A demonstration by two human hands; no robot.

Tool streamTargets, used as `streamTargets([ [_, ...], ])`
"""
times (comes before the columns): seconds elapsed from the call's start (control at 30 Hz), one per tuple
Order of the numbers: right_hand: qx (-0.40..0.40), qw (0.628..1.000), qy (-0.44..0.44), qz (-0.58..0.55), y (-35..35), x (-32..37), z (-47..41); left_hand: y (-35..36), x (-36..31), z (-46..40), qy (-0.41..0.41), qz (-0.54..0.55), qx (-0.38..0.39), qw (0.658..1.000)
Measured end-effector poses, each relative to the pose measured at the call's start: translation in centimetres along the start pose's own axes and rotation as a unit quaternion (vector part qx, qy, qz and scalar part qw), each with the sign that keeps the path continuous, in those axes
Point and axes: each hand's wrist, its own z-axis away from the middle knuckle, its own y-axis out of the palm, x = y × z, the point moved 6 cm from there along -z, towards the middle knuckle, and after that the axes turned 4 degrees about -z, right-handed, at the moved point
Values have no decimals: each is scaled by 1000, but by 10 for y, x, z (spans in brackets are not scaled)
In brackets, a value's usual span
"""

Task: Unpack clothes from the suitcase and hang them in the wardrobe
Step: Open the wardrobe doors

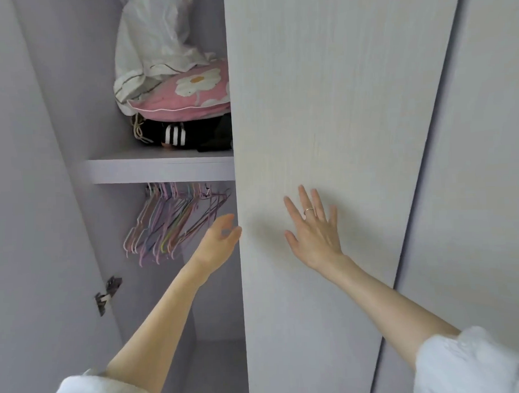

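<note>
Left hand (217,242) fingers hooked round wardrobe door (322,106) edge. Right hand (315,232) flat on door face, fingers spread. Hangers (171,220) bunched under shelf (160,169).

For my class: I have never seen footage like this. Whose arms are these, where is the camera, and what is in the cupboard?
The single picture comes from a camera worn on a person's head, looking forward and down, so the arms are the wearer's own. The left hand curls its fingers round the edge of the pale wood-grain wardrobe door. The right hand, wearing a ring, lies flat and open on that door's front. Neither hand holds any clothing. Inside, a bunch of pastel wire hangers hangs under the grey shelf, which carries a pink flowered cushion.
</note>
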Motion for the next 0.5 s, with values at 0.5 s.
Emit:
streamTargets([
  [0.5,-55,994,68,62,55,-42,-33,38,12,-91,26,131,-67,989],
])
